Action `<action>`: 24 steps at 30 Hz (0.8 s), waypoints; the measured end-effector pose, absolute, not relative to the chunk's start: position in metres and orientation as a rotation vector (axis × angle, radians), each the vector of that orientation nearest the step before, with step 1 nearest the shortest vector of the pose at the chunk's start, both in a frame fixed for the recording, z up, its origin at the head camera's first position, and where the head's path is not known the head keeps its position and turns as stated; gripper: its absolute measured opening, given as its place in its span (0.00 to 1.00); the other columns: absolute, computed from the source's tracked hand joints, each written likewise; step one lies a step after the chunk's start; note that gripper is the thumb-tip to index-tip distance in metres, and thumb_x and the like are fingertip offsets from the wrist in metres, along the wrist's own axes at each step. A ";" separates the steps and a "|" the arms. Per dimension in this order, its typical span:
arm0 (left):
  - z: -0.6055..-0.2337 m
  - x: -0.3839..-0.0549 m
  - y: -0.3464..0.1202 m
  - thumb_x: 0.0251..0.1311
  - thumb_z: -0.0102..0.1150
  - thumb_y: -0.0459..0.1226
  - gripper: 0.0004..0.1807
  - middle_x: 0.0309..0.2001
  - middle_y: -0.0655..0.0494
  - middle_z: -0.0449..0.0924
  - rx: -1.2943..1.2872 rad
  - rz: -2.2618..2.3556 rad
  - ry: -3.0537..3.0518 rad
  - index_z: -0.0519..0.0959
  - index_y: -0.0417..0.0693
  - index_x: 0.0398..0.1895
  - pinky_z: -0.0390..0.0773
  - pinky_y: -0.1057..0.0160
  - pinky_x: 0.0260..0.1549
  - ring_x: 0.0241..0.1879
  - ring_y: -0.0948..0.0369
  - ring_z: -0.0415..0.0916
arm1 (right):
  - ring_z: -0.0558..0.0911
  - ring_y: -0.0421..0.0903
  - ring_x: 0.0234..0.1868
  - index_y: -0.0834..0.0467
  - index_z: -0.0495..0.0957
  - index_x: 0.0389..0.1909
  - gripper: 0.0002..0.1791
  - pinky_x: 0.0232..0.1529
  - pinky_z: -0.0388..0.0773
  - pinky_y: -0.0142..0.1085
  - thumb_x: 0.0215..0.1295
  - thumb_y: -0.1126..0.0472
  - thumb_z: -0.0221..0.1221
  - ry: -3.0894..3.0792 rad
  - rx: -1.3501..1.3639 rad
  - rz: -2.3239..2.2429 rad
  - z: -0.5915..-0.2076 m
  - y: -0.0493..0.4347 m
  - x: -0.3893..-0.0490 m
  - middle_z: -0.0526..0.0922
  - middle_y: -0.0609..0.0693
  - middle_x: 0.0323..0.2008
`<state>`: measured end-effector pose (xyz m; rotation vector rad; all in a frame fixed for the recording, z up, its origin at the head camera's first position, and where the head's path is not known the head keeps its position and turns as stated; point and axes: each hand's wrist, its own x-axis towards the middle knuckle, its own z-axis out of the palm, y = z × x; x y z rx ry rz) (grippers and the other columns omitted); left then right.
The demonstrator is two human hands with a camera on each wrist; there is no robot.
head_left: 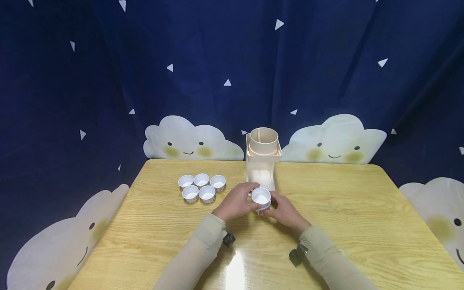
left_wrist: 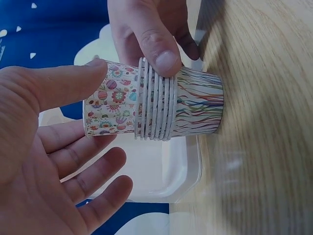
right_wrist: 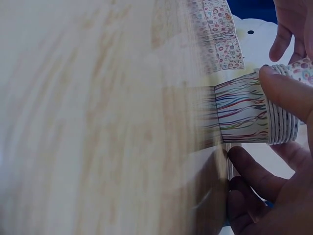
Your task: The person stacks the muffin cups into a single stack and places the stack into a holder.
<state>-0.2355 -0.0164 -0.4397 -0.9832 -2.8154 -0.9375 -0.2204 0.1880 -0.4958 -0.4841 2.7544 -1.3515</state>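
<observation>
A stack of paper cups [left_wrist: 199, 104] stands upright on the table in front of the beige holder, its lowest cup striped in wavy colours and several white rims bunched above. From its top rises a floral paper cup [left_wrist: 111, 110], whose white inside shows in the head view. My left hand [head_left: 237, 202] pinches this floral cup between thumb and index finger, the other fingers spread loosely. With the thumb over the rims and fingers on the far side, my right hand [head_left: 286, 212] grips the stack.
Behind the stack stands a beige plastic holder [head_left: 260, 167] with a round tube on top. Several separate paper cups [head_left: 190, 193] stand open side up to the left on the wooden table [head_left: 348, 209]. A dark blue curtain [head_left: 203, 48] hangs behind.
</observation>
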 end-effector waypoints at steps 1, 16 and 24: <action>-0.440 -0.235 -0.016 0.54 0.72 0.42 0.30 0.54 0.52 0.83 -0.987 -0.940 -2.811 0.77 0.46 0.60 0.78 0.57 0.55 0.52 0.52 0.80 | 0.77 0.59 0.62 0.59 0.76 0.58 0.32 0.66 0.69 0.60 0.53 0.53 0.73 2.753 -0.480 -1.355 -0.496 0.188 -0.220 0.83 0.58 0.56; -0.441 -0.235 -0.015 0.54 0.72 0.42 0.27 0.52 0.53 0.84 -1.013 -0.945 -2.798 0.77 0.47 0.58 0.79 0.60 0.53 0.49 0.57 0.80 | 0.78 0.56 0.60 0.59 0.76 0.58 0.33 0.66 0.71 0.56 0.51 0.55 0.73 2.741 -0.462 -1.384 -0.497 0.187 -0.220 0.83 0.57 0.55; -0.441 -0.233 -0.016 0.54 0.72 0.42 0.31 0.58 0.50 0.81 -1.000 -0.920 -2.825 0.75 0.44 0.62 0.77 0.58 0.60 0.57 0.54 0.79 | 0.79 0.51 0.54 0.59 0.76 0.58 0.32 0.63 0.72 0.52 0.51 0.55 0.73 2.737 -0.473 -1.391 -0.496 0.187 -0.221 0.85 0.54 0.50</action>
